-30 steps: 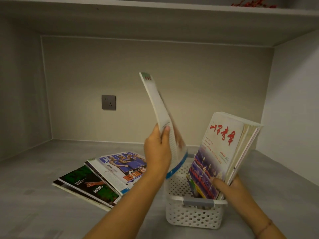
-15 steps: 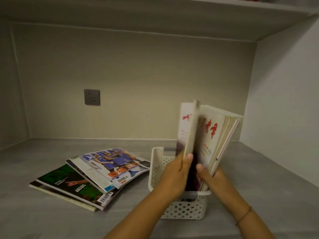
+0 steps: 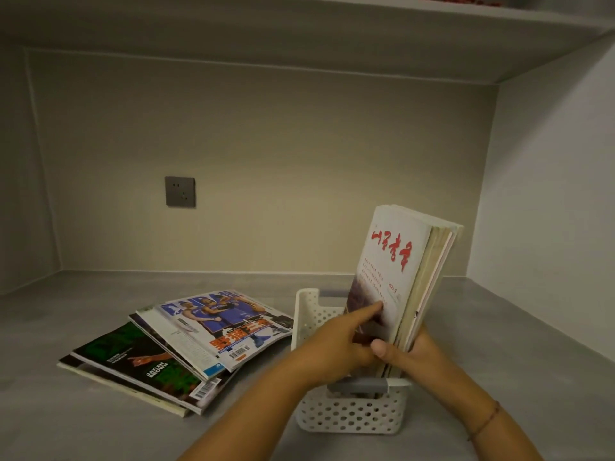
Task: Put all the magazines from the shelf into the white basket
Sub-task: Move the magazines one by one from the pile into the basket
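Two bare forearms reach in from the bottom edge, with no sleeves in view. The right wrist wears a thin reddish-brown cord bracelet (image 3: 486, 421). The left hand (image 3: 336, 347) and right hand (image 3: 412, 352) are ungloved.

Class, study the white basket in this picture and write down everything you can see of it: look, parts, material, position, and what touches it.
The white basket looks like plastic, its walls perforated with rows of round holes. It is rectangular and open-topped, with a grey strip on its near rim. It stands upright on the grey shelf surface, right of a fanned pile of magazines. A bundle of upright magazines stands in it, leaning right, steadied by the left hand and right hand.
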`<state>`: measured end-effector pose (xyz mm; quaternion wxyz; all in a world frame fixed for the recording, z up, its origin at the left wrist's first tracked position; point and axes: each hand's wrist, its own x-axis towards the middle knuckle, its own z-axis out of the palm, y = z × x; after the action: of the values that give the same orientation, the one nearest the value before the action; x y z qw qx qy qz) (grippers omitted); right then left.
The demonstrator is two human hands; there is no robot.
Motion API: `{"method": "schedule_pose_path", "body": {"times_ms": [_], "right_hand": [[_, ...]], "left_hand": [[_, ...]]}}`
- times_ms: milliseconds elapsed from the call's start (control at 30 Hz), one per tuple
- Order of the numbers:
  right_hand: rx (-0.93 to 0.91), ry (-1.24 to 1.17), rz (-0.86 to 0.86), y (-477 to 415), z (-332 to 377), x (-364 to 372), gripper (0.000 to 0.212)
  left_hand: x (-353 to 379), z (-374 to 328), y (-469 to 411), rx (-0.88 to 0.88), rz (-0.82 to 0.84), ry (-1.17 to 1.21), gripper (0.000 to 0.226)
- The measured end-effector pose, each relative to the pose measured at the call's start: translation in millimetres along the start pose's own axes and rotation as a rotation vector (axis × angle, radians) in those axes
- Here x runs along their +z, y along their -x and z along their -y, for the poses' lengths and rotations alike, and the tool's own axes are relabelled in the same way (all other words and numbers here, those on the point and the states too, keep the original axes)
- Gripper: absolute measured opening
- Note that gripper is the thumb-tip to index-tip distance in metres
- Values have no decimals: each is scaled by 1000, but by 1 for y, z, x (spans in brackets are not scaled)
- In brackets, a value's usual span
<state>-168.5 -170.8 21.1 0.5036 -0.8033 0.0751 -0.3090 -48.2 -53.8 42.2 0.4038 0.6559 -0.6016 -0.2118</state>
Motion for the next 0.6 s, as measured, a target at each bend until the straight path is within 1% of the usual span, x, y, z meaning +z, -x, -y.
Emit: {"method": "schedule_pose_path", "body": {"times_ms": [100, 167, 233, 367, 400, 433, 467, 500, 533, 567, 600], "right_hand": [[18, -21, -27, -1, -2, 2, 94], [10, -31, -59, -1, -4, 4, 92], [5, -23, -96, -1, -4, 5, 89], [-2, 28, -157, -2, -9, 4, 79], [16, 36, -174, -2, -12, 3, 79], [38, 39, -196, -1, -16, 2, 78], [61, 37, -215, -1, -18, 1, 77], [86, 35, -227, -1, -20, 1, 76], [108, 37, -233, 0, -20, 1, 76], [120, 42, -237, -1, -21, 0, 76], [126, 42, -244, -2, -22, 0, 76]], "left_hand": [[6, 1, -4, 30, -65, -94, 84], [10, 2, -5, 41, -62, -110, 92], [10, 4, -5, 51, -60, -112, 93], [0, 9, 1, 38, 10, -33, 78], [-6, 11, 5, 34, 6, -3, 71], [-13, 14, 10, 43, -39, 26, 63], [-23, 19, 15, 64, -142, 46, 52], [-35, 26, 21, 80, -299, 57, 42], [-48, 37, 28, 67, -498, 65, 36], [-62, 51, 35, 11, -708, 64, 31], [-77, 68, 40, -109, -892, 32, 28]]}}
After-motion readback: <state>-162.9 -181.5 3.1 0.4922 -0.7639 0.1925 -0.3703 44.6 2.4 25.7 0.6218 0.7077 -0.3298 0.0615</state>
